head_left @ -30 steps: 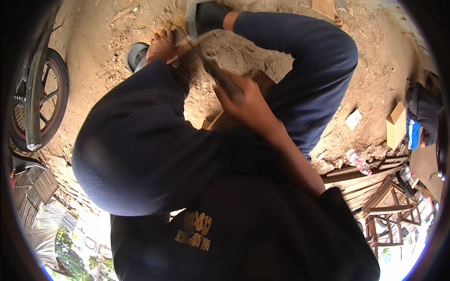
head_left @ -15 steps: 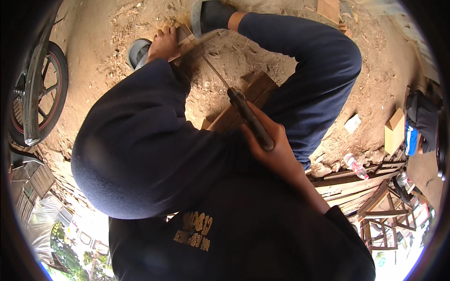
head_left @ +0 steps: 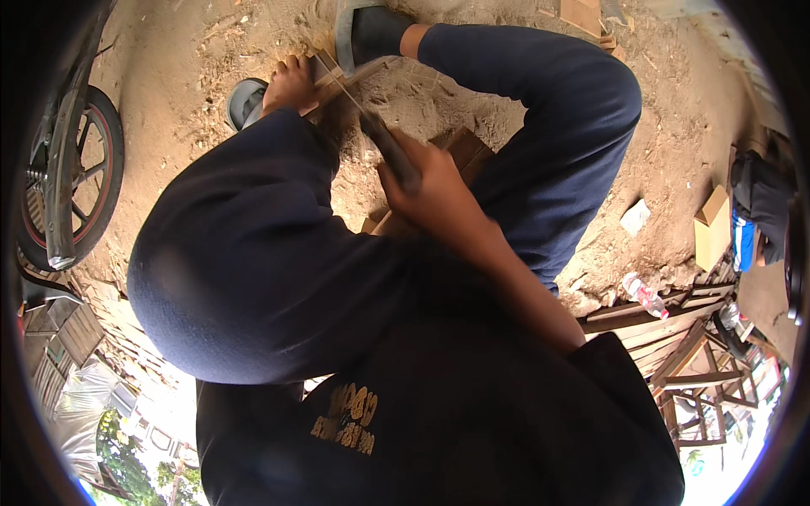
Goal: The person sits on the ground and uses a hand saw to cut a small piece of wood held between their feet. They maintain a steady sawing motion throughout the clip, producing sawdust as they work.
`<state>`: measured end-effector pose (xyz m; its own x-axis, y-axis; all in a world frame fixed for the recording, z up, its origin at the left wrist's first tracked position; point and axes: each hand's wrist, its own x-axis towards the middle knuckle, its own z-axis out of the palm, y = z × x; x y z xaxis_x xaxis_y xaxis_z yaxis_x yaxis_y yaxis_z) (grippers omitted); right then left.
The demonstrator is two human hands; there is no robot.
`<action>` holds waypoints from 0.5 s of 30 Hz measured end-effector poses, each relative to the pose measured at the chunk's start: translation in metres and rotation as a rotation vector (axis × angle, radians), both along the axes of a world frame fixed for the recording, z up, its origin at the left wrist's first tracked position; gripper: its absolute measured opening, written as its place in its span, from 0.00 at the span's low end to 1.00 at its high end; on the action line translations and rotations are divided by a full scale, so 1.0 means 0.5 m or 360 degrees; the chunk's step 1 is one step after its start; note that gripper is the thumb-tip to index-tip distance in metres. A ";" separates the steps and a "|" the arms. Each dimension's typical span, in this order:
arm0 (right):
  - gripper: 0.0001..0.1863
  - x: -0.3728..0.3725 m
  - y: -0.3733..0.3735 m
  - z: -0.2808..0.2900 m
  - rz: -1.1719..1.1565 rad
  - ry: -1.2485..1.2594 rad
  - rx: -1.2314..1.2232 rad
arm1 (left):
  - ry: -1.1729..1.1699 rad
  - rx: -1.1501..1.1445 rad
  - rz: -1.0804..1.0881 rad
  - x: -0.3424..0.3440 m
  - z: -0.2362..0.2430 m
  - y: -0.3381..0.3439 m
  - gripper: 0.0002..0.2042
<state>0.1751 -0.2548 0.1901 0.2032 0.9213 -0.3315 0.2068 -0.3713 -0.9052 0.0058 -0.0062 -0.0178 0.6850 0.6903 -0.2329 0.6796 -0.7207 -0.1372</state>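
My right hand point(head_left: 434, 185) is closed around the dark handle of a handsaw point(head_left: 391, 150). The thin blade, seen nearly edge-on, runs forward and left onto a piece of wood point(head_left: 324, 82) lying low over the dirt. My left hand point(head_left: 291, 84) presses on the left part of that wood, with its fingers bent over it. A dark shoe with a grey sole point(head_left: 380, 34) on one foot sits against the far side of the wood. Another grey sandal point(head_left: 246, 101) shows just left of my left hand. The saw's teeth are too small to make out.
Beneath my right arm lies a brown wooden block point(head_left: 466, 152), partly covered. A motorcycle wheel point(head_left: 93, 169) stands at left. To the right are a cardboard box point(head_left: 713, 228), a plastic bottle point(head_left: 644, 295), a white scrap point(head_left: 634, 218), a wooden frame point(head_left: 700, 381) and a person in dark clothes point(head_left: 759, 202).
My right hand has pushed the saw forward and to the left, bringing the handle close to the wood. My left hand stays pressed on the wood.
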 end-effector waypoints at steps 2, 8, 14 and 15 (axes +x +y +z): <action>0.24 0.005 0.018 0.004 0.0044 -0.0122 -0.0022 | -0.0033 -0.0002 0.0017 0.013 -0.003 -0.011 0.31; 0.18 -0.022 -0.116 0.050 -0.0155 -0.0083 0.0262 | 0.0094 0.0028 0.0122 -0.010 0.034 -0.011 0.35; 0.28 0.008 -0.038 -0.040 0.0169 -0.0080 0.0190 | -0.0001 -0.0009 0.0032 -0.015 0.021 -0.003 0.36; 0.26 0.005 -0.067 -0.020 0.0084 -0.0065 0.0132 | -0.0049 -0.0008 0.0025 -0.007 0.018 -0.008 0.36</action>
<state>0.1776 -0.2884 0.1800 0.1654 0.9550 -0.2463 0.2611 -0.2832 -0.9228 0.0024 -0.0104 -0.0086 0.6811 0.6998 -0.2153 0.6946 -0.7106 -0.1123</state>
